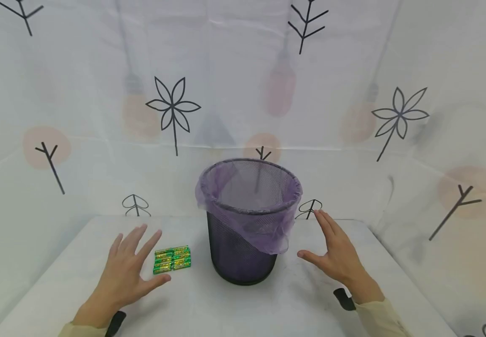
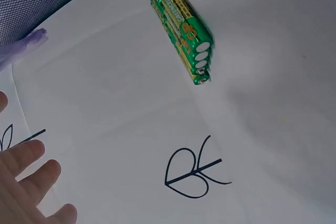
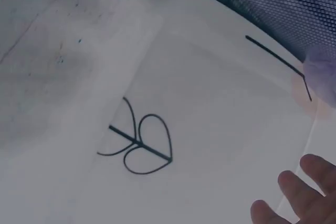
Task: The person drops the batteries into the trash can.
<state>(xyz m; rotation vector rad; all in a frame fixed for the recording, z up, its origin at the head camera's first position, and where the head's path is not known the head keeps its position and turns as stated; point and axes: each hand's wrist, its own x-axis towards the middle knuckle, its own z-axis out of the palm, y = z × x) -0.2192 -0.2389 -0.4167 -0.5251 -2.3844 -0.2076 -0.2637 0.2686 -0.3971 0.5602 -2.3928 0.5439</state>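
A black mesh waste bin (image 1: 243, 252) lined with a purple bag (image 1: 264, 224) stands in the middle of the white table (image 1: 209, 309). A block of green and yellow batteries (image 1: 172, 259) lies to its left. My left hand (image 1: 127, 269) hovers open, fingers spread, just left of the batteries and holds nothing. On the bin's right side, my right hand (image 1: 335, 250) is open too, palm turned toward the bin, apart from it. The left wrist view shows the batteries (image 2: 181, 24) and my fingertips (image 2: 29, 182). The right wrist view shows the bin's mesh (image 3: 273, 3) and fingertips (image 3: 302, 195).
A white sheet printed with black leaf and tree drawings (image 1: 173, 110) covers the walls and hangs behind the table. Small leaf marks (image 2: 191, 174) (image 3: 139, 145) sit on the sheet near the table's back edge. Bare tabletop lies in front of the bin.
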